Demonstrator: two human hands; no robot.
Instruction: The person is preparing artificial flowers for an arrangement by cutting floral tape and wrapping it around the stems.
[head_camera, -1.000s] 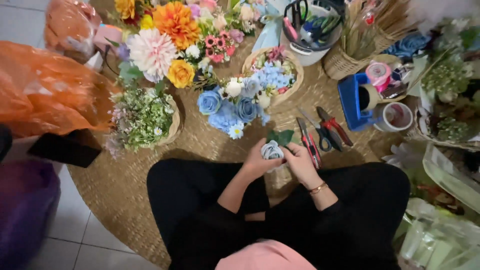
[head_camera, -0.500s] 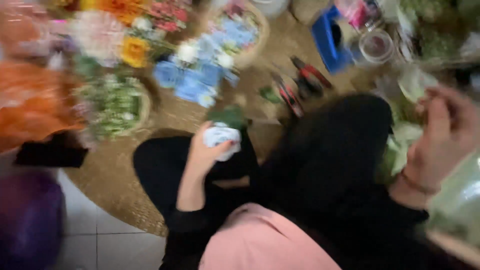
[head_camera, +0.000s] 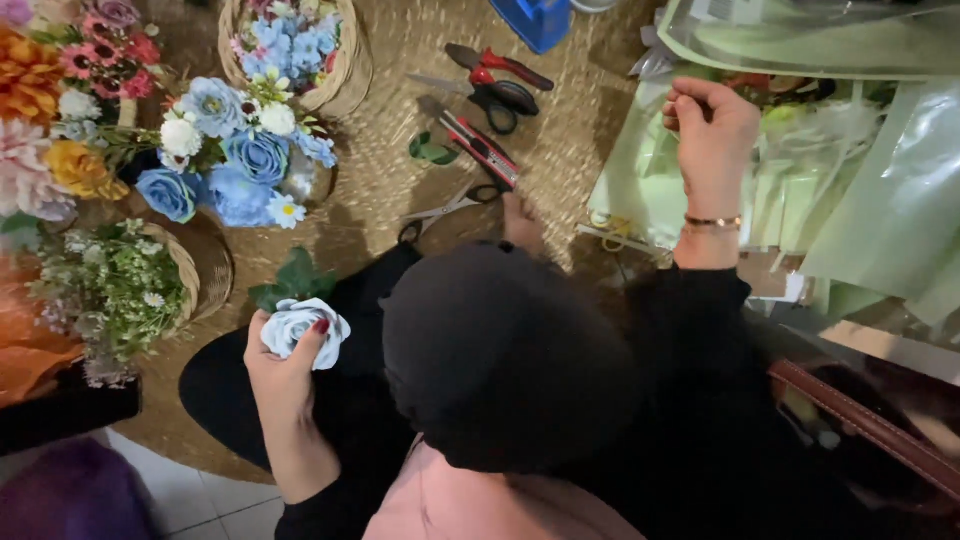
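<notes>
since a moment ago my right hand has left the pale blue fabric rose and reached up to the clear green wrapping sheets, fingers pinched shut there. my left hand, closed around the rose, holds it low on my left, leaves pointing away from me.

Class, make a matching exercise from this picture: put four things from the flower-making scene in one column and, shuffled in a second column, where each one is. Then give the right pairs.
Things:
1. pale blue rose
2. right hand
3. blue flower bunch
4. scissors

Places:
A. lying on the woven mat, just beyond the knees
B. raised over the pale green wrapping sheets
C. held in the left hand
D. on the mat at the left, beside the baskets

Pairs: 1-C, 2-B, 3-D, 4-A
</notes>
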